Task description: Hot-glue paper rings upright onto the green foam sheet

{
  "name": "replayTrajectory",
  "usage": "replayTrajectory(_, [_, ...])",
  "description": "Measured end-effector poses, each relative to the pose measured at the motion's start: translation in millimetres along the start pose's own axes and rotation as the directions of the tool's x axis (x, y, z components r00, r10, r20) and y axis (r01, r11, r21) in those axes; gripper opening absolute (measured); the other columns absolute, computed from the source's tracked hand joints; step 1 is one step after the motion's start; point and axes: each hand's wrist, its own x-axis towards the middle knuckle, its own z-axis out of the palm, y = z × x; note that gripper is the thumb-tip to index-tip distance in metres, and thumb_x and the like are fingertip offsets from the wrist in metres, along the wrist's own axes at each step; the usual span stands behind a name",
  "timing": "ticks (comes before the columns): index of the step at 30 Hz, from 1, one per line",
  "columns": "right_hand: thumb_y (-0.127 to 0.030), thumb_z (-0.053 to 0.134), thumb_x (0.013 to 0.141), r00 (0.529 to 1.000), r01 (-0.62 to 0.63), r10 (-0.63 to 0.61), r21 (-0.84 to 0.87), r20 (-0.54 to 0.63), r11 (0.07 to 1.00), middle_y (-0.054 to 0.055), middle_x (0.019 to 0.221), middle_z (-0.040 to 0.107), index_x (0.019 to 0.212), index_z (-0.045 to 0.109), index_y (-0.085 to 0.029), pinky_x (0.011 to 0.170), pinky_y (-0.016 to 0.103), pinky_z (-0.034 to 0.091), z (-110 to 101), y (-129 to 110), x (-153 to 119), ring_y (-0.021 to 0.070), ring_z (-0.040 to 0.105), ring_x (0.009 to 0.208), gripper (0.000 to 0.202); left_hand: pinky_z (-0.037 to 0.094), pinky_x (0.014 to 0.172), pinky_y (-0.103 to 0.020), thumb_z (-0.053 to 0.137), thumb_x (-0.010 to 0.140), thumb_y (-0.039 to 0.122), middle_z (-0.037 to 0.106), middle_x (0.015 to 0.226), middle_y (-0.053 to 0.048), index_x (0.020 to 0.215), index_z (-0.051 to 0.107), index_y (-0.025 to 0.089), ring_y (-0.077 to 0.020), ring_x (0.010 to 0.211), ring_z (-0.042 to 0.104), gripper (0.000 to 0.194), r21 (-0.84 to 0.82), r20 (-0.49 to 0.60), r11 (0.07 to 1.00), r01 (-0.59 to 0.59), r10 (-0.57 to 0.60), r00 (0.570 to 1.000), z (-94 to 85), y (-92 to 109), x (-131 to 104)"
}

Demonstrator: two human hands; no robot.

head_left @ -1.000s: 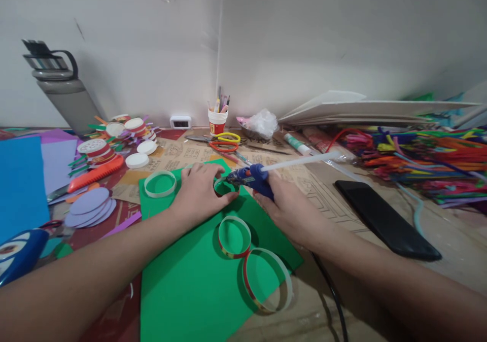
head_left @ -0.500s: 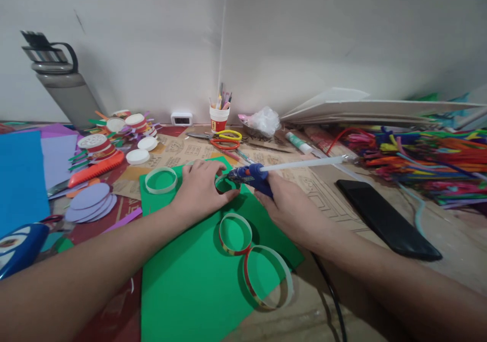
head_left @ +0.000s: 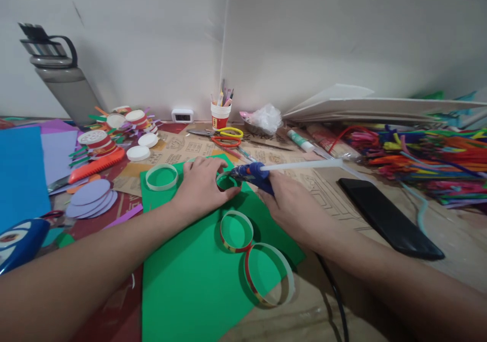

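Note:
My right hand is wrapped around a blue hot glue gun, with a long white glue stick jutting from its back end. Its nozzle points left, at the rim of a small paper ring. My left hand grips that ring between thumb and fingers, against a green sheet. Left of this hand lies a pale ring. Closer to me, a red-and-white ring touches a larger ring, which overhangs the sheet's edge. The nozzle's exact contact point is hard to see.
On the left are lilac discs, an orange cutter and a grey bottle. Scissors and a pen cup stand behind. A phone and pipe cleaners lie right. A black cord trails toward me.
The view has shifted very slightly. Both hands keep their holds, and the glue gun's nozzle stays at the ring's rim with hardly any movement.

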Motion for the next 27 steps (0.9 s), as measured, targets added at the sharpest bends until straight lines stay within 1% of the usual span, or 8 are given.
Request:
replayTrajectory(5, [-0.019, 0.05, 0.091, 1.0, -0.003, 0.003, -0.012, -0.003, 1.0, 0.011, 0.095, 0.072, 0.104, 0.06, -0.019, 0.07, 0.035, 0.049, -0.6, -1.2, -0.8, 0.0261, 0.067, 0.085, 0.017, 0.036, 0.095, -0.05, 0.069, 0.076, 0.061, 0.068, 0.113, -0.008, 0.107, 0.061, 0.021, -0.0334, 0.113, 0.056, 0.051, 0.0, 0.006, 1.0, 0.002, -0.002, 1.0, -0.3, 0.2, -0.1])
replayTrajectory(9, [-0.017, 0.05, 0.09, 1.0, 0.012, -0.012, -0.028, 0.011, 1.0, 0.012, 0.099, 0.072, 0.107, 0.06, -0.019, 0.072, 0.036, 0.05, -2.7, -3.1, -1.7, 0.0272, 0.068, 0.089, 0.02, 0.036, 0.095, -0.049, 0.066, 0.078, 0.061, 0.068, 0.11, -0.008, 0.108, 0.061, 0.021, -0.032, 0.111, 0.056, 0.05, -0.003, 0.01, 1.0, 0.006, -0.006, 1.0, -1.2, 1.4, -0.4])
replayTrajectory(15, [-0.018, 0.048, 0.092, 1.0, 0.01, -0.009, -0.038, 0.011, 0.999, 0.01, 0.095, 0.072, 0.105, 0.059, -0.021, 0.069, 0.035, 0.049, -3.8, -3.8, -2.8, 0.0257, 0.067, 0.084, 0.017, 0.036, 0.095, -0.049, 0.066, 0.078, 0.061, 0.068, 0.112, -0.008, 0.111, 0.061, 0.021, -0.0316, 0.111, 0.056, 0.052, 0.001, 0.032, 1.0, 0.022, -0.022, 0.999, -2.6, 3.0, -0.5])
replayTrajectory(21, [-0.022, 0.047, 0.093, 1.0, 0.016, -0.017, -0.071, -0.015, 0.997, 0.013, 0.097, 0.072, 0.106, 0.059, -0.019, 0.072, 0.038, 0.05, 2.0, -1.8, -3.8, 0.0281, 0.067, 0.088, 0.018, 0.035, 0.095, -0.049, 0.065, 0.078, 0.061, 0.068, 0.112, -0.008, 0.11, 0.061, 0.021, -0.0321, 0.111, 0.056, 0.052, 0.009, 0.036, 1.0, 0.022, -0.022, 0.999, -3.2, 3.5, -0.4])
replayTrajectory(27, [-0.025, 0.046, 0.094, 1.0, 0.013, -0.013, -0.07, -0.003, 0.997, 0.013, 0.098, 0.071, 0.107, 0.06, -0.019, 0.072, 0.039, 0.051, 2.8, -4.7, -1.9, 0.0288, 0.067, 0.088, 0.02, 0.036, 0.095, -0.049, 0.064, 0.079, 0.062, 0.068, 0.111, -0.008, 0.11, 0.06, 0.021, -0.0325, 0.11, 0.056, 0.052, 0.015, 0.03, 1.0, 0.011, -0.012, 0.999, -3.3, 3.7, -0.5])
